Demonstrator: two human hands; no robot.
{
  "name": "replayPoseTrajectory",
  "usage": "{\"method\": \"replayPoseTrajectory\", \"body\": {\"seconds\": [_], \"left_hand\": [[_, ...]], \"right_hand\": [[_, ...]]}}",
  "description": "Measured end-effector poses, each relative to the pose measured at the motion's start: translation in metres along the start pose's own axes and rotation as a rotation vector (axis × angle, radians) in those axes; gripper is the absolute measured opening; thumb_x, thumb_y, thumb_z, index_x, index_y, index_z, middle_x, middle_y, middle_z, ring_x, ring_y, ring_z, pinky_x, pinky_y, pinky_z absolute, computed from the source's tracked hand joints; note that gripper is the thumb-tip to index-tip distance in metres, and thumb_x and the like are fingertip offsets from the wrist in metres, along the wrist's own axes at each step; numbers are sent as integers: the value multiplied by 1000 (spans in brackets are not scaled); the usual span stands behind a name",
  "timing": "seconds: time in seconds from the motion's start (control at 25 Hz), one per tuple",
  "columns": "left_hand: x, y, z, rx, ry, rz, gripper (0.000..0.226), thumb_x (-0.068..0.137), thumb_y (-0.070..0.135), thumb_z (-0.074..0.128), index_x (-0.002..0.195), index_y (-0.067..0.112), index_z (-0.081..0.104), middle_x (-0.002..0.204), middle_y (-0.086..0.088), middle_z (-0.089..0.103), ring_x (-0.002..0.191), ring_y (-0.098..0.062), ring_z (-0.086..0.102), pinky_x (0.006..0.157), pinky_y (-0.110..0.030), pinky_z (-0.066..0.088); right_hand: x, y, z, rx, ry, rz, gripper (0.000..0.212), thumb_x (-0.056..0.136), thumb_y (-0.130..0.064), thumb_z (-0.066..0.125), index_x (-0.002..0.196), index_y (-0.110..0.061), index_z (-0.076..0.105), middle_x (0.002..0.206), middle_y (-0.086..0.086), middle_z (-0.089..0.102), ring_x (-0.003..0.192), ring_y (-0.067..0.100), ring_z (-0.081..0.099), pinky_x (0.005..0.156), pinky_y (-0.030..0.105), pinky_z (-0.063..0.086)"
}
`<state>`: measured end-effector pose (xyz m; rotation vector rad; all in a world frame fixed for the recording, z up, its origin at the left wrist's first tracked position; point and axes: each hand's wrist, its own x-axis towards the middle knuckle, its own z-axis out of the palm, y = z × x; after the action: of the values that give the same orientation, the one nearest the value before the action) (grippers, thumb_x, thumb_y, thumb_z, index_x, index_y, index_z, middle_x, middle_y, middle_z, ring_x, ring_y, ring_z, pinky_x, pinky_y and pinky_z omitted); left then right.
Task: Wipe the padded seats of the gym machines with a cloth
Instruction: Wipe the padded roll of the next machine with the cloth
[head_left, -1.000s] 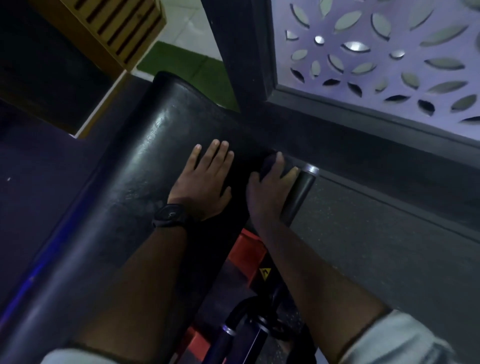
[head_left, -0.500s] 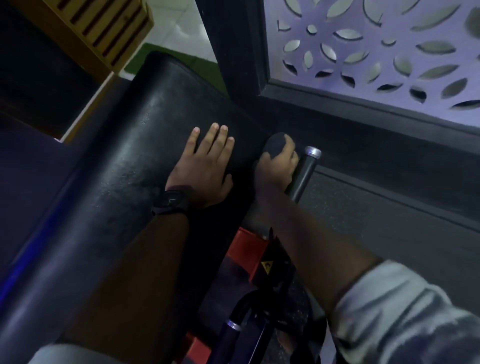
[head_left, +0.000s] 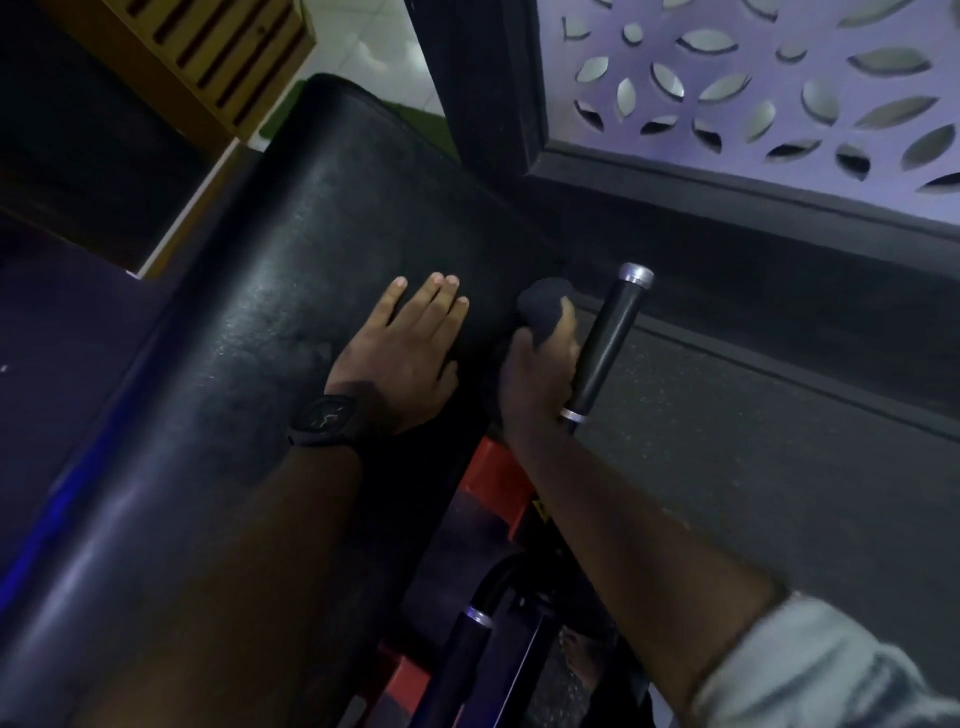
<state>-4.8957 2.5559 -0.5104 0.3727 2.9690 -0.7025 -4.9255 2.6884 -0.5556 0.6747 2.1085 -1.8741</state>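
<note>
Along the padded seat's right edge your right hand has shifted off the black handle, which now stands just beside it. Your left hand lies flat on the seat, fingers straight and nearly together. Your right fingers are clamped round the dark balled cloth at that edge.

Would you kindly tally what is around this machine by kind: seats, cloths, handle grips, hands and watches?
Padded seat: 1
Cloth: 1
Handle grips: 2
Hands, left hand and right hand: 2
Wristwatch: 1
Total: 7
</note>
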Motion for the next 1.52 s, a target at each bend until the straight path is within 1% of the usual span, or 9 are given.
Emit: {"method": "replayPoseTrajectory", "body": {"seconds": [0.2, 0.32, 0.48, 0.6, 0.8, 0.96, 1.04, 1.24, 1.52], "left_hand": [[-21, 3, 2, 27, -17, 23, 73, 92, 42, 29, 152, 2, 40, 161, -20, 34, 151, -30, 30, 124, -51, 15], [-34, 6, 5, 34, -17, 25, 71, 94, 42, 29, 152, 2, 39, 161, -19, 33, 151, -30, 28, 125, -51, 14], [-59, 10, 7, 15, -16, 14, 71, 94, 41, 28, 153, 2, 37, 162, -19, 31, 152, -30, 27, 125, -49, 14], [-81, 10, 10, 27, -8, 13, 70, 96, 40, 29, 154, 2, 35, 163, -19, 30, 152, -30, 25, 125, -49, 14], [-103, 16, 14, 7, 13, 3, 68, 96, 39, 32, 153, 2, 37, 163, -19, 30, 152, -30, 26, 125, -49, 14], [-106, 19, 14, 24, 27, -12, 70, 95, 40, 34, 153, 1, 36, 162, -20, 30, 152, -31, 25, 126, -49, 13], [-105, 22, 15, 34, 19, -21, 72, 93, 41, 35, 153, 1, 36, 163, -20, 29, 152, -31, 24, 126, -50, 13], [-106, 22, 15, 52, 13, -27, 74, 92, 42, 34, 154, 2, 34, 163, -20, 28, 153, -30, 22, 126, -50, 11], [-106, 22, 16, 44, 20, -31, 74, 93, 42, 32, 155, 1, 33, 164, -19, 27, 154, -29, 21, 126, -50, 12]], "right_hand": [[-5, 3, 5, -37, 41, 104, 62, 95, -23, 54, 153, -28, 33, 148, 12, 43, 130, 32, 49, 108, 42, 41], [-68, 34, -3, -1, -70, 25, 62, 94, -10, 58, 152, -13, 37, 147, 14, 45, 132, 29, 46, 106, 27, 31], [-58, 38, 8, 144, 80, 161, 55, 89, -4, 56, 143, -10, 48, 137, 14, 54, 126, 29, 53, 103, 20, 38], [-103, 57, 0, 149, -3, 12, 56, 89, 3, 55, 145, -5, 46, 140, 11, 52, 123, 14, 49, 93, -3, 28], [-68, 54, 6, 162, 17, 193, 54, 89, -14, 51, 142, -21, 48, 129, 13, 61, 114, 28, 59, 97, 32, 46], [-98, 80, 0, 173, -86, -47, 51, 81, -24, 49, 132, -25, 56, 124, 6, 66, 115, 24, 61, 103, 46, 48], [-57, 56, 3, 160, 7, 47, 52, 84, -28, 49, 135, -36, 52, 128, 4, 63, 116, 26, 60, 102, 46, 47], [-82, 59, 0, 173, -77, 41, 62, 90, -25, 54, 150, -32, 39, 141, 8, 51, 122, 26, 55, 105, 42, 45], [-2, 0, 10, -33, 78, 127, 50, 102, -32, 44, 151, -33, 36, 146, 7, 47, 126, 31, 53, 99, 34, 39]]}}
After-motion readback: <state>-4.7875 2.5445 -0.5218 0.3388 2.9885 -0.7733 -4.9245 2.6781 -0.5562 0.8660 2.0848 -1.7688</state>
